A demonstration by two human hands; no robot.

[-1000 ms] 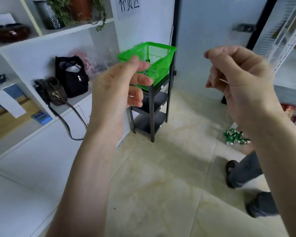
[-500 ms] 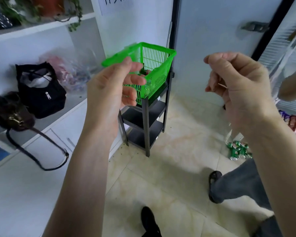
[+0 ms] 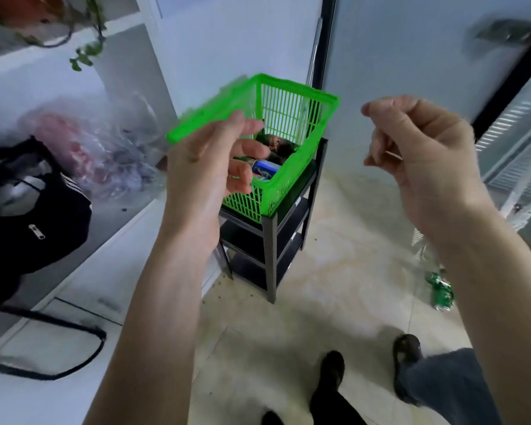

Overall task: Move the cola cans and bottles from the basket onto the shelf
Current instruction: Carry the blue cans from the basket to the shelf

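Two bare forearms rise into view, both hands raised in the air and holding none of the drinks. The left hand [image 3: 215, 161] is loosely curled, fingers half bent, in front of a green basket [image 3: 292, 176]; the right hand [image 3: 423, 154] is curled nearly closed, a thin pale sliver showing at its fingers. Beyond them the basket sits on top of a black shelf [image 3: 270, 240] with lower tiers, standing on the tiled floor. Inside lie a dark cola bottle [image 3: 276, 144] and a blue can [image 3: 265, 169]. Green cans [image 3: 440, 289] lie on the floor to the right.
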